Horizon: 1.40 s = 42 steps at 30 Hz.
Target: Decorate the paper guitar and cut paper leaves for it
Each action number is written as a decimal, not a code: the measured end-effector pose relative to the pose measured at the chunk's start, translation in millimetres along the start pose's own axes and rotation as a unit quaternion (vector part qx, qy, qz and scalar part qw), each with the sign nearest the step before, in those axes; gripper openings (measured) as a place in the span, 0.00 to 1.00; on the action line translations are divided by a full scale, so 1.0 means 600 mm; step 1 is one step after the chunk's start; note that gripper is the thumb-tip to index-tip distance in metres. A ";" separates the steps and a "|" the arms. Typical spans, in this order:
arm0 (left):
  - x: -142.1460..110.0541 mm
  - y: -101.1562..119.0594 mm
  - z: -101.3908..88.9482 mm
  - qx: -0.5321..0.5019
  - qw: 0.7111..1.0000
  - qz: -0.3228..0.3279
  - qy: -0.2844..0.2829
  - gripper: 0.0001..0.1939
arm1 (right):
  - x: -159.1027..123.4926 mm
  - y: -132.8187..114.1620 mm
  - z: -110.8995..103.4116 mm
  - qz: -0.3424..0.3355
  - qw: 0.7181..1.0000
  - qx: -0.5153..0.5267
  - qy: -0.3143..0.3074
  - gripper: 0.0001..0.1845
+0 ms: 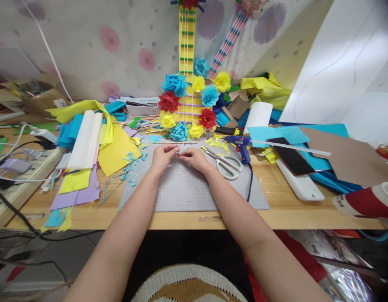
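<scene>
Over the grey cutting mat [184, 197], my left hand [165, 157] and my right hand [194, 158] meet fingertip to fingertip. Both are closed in a pinch around something small and thin that I cannot make out. A thin stick [189, 143] lies just beyond the fingers. To the right of my right hand rest scissors [225, 163] with pale handles, and past them a blue glue gun [242, 147]. Behind the hands stands a yellow paper guitar [187, 50] with paper flowers in blue, red and yellow around its body.
Blue paper scraps [127, 167] litter the mat's left side, beside yellow paper [116, 153] and a white paper roll [85, 140]. A power strip [11, 193] runs along the left. On the right are a phone [291, 156], a white case [301, 182], brown cardboard [348, 155] and a cup [367, 201].
</scene>
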<state>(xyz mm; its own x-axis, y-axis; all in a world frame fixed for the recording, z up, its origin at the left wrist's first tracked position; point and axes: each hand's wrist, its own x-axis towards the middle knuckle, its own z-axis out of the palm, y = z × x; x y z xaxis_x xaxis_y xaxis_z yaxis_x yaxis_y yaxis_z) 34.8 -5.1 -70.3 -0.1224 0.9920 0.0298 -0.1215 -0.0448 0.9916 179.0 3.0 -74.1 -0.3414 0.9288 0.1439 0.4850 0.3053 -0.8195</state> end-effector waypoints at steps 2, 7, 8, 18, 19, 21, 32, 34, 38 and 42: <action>0.000 0.000 -0.002 0.061 0.996 0.062 -0.020 0.12 | 0.002 0.003 0.003 -0.003 1.000 -0.010 0.010 0.06; -0.004 0.005 -0.005 0.207 0.956 0.184 -0.096 0.04 | 0.004 0.010 0.003 0.009 0.997 -0.067 0.040 0.07; -0.005 0.004 -0.004 0.218 0.953 0.185 -0.104 0.04 | 0.005 0.011 0.002 0.015 0.996 -0.081 0.040 0.06; -0.002 -0.004 -0.003 0.229 0.956 0.164 -0.084 0.03 | 0.008 0.014 0.010 0.047 0.990 -0.128 0.048 0.08; -0.002 -0.004 -0.003 0.230 0.956 0.164 -0.084 0.03 | 0.007 0.012 0.010 0.051 0.989 -0.129 0.046 0.08; -0.002 -0.004 -0.003 0.232 0.956 0.162 -0.082 0.02 | 0.006 0.008 0.010 0.060 0.988 -0.134 0.043 0.08; 0.003 -0.012 -0.002 0.223 0.962 0.137 -0.083 0.03 | 0.003 -0.001 0.008 0.081 0.983 -0.158 0.044 0.09; 0.004 -0.012 -0.002 0.213 0.965 0.128 -0.086 0.03 | 0.002 -0.003 0.006 0.081 0.983 -0.163 0.036 0.10; 0.000 -0.006 0.001 0.165 0.978 0.092 -0.092 0.04 | -0.002 -0.006 0.001 0.062 0.991 -0.118 -0.006 0.11; -0.006 -0.002 0.005 0.111 0.990 0.022 -0.084 0.08 | -0.004 -0.005 -0.004 0.060 0.996 -0.050 -0.032 0.12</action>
<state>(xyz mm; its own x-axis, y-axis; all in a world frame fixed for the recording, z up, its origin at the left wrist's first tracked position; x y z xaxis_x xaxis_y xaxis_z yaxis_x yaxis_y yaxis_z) 38.5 -8.5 -71.0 0.0454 0.9961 0.0754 0.1021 -0.0797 0.9916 180.1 0.2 -70.8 -0.3252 0.9456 0.0097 0.6019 0.2149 -0.7691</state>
